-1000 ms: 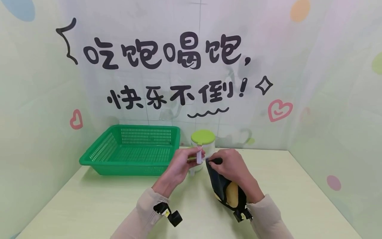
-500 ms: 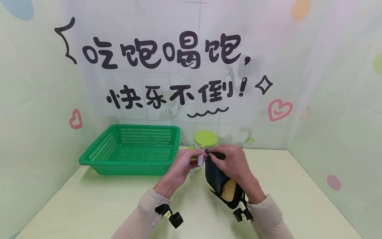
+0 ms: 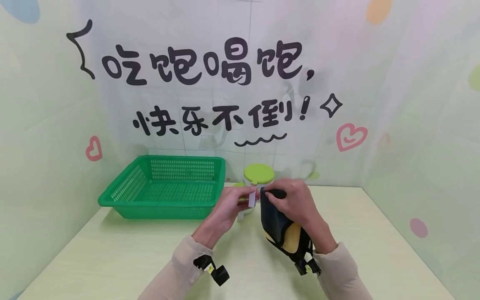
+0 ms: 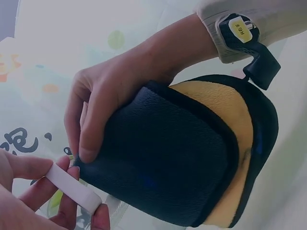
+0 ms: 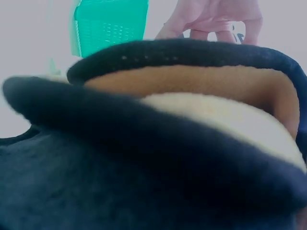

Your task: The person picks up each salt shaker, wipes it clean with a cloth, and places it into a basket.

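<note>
My left hand (image 3: 225, 206) holds the white handle (image 4: 74, 188) of a jug with a light green lid (image 3: 258, 173), thumb on one side and fingers on the other. Whether the jug touches the table is hidden. My right hand (image 3: 292, 200) pinches the narrow tip of a dark navy plush slipper (image 4: 163, 153) with a tan lining. The slipper hangs tilted, its wide opening toward the wrist. Its tip is close beside the jug handle; I cannot tell if they touch. In the right wrist view, the slipper's trimmed edge (image 5: 144, 124) fills most of the picture.
A green perforated basket (image 3: 161, 212) stands on the pale table (image 3: 150, 254) at the back left. Behind the held jug, a smaller container's green lid (image 3: 238, 184) shows in part. A printed backdrop (image 3: 210, 21) closes off the rear.
The green-lidded jug has shifted slightly right, showing more of the container behind it. The slipper's tip has risen a little. Both hands keep their hold.
</note>
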A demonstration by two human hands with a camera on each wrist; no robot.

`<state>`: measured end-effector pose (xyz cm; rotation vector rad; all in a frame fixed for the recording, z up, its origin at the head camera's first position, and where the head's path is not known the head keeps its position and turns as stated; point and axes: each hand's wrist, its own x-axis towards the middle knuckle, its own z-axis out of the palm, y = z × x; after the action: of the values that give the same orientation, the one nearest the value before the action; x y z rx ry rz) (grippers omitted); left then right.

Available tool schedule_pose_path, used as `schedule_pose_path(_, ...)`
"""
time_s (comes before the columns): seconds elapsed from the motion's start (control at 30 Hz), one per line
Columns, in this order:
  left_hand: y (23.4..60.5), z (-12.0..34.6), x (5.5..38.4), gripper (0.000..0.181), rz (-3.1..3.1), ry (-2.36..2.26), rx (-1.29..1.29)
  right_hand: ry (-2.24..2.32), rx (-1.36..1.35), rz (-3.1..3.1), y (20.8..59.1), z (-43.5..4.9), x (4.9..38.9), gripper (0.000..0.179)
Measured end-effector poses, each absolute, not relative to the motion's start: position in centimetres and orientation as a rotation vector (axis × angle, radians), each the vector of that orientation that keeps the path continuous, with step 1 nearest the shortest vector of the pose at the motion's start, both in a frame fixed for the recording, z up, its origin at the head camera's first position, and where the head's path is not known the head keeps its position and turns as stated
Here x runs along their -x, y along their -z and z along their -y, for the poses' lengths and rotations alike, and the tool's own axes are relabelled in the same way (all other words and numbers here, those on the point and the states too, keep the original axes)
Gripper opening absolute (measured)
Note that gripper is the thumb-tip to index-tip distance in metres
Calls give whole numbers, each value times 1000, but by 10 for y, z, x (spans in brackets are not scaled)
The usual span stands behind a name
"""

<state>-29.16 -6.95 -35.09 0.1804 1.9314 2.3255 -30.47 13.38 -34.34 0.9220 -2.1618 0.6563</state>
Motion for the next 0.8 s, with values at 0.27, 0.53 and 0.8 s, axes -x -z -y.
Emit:
schedule_pose_path(0.27, 350, 71, 293, 23, -1914, -2355, -161, -545, -935, 2331, 352, -130, 306, 8)
schedule_pose_path(0.53, 350, 75, 294, 21, -1900, -2361, -158, -535, -933, 2389, 355, -130, 309, 8)
schedule_pose_path(0.8, 349, 74, 294, 21, -1908, -2343, -161, -518, -934, 2332, 351, -136, 308, 9)
